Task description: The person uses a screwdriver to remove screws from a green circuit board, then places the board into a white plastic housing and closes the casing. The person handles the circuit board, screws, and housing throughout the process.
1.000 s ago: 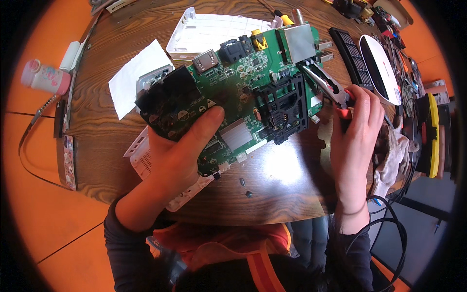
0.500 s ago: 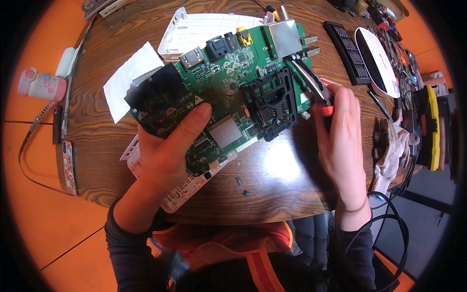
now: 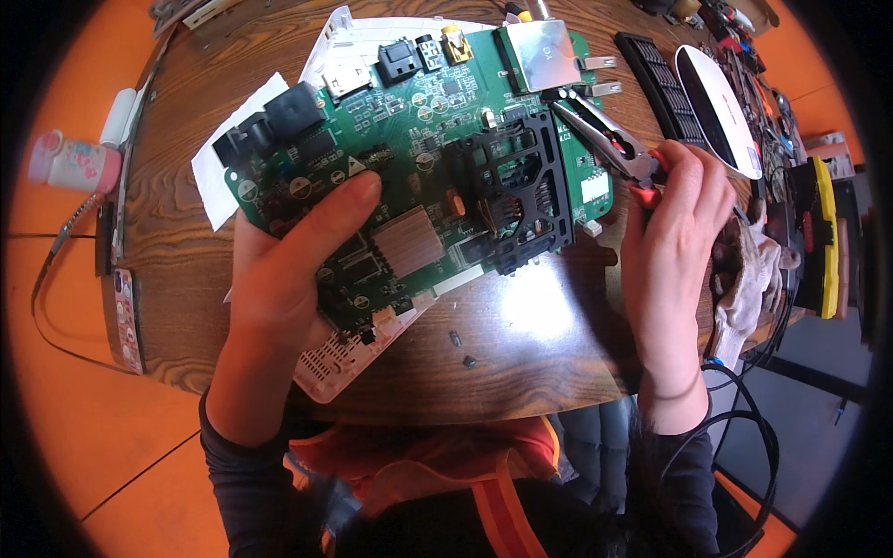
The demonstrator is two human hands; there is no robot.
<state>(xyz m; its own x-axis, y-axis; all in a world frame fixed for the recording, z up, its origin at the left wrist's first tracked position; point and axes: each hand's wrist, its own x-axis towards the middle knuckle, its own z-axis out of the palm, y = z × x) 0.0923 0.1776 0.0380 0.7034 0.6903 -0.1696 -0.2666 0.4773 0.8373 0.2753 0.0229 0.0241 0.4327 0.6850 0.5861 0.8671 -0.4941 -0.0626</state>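
Note:
A green circuit board [image 3: 409,177] is gripped at its left end by my left hand [image 3: 284,279], thumb on top and fingers hidden beneath. It carries a black plastic card-slot frame [image 3: 521,195], a ribbed heat sink [image 3: 407,242] and a shiny metal tuner box [image 3: 541,58]. My right hand [image 3: 674,223] is closed round the red handles of a pair of pliers [image 3: 605,138]. The pliers' jaws reach the board's upper right, just below the tuner box; whether they bite on anything I cannot make out.
A white plastic casing [image 3: 358,358] lies partly under the board, with another white shell [image 3: 372,35] behind it. White paper [image 3: 209,177] lies at left. Two small dark bits [image 3: 469,362] sit near the front edge. At right are a black bit case [image 3: 651,88], a white oval device [image 3: 716,112] and gloves [image 3: 744,279].
The board has shifted slightly left and tilted, with my left hand on it. My right hand has moved a little right, and the pliers' handles show more plainly.

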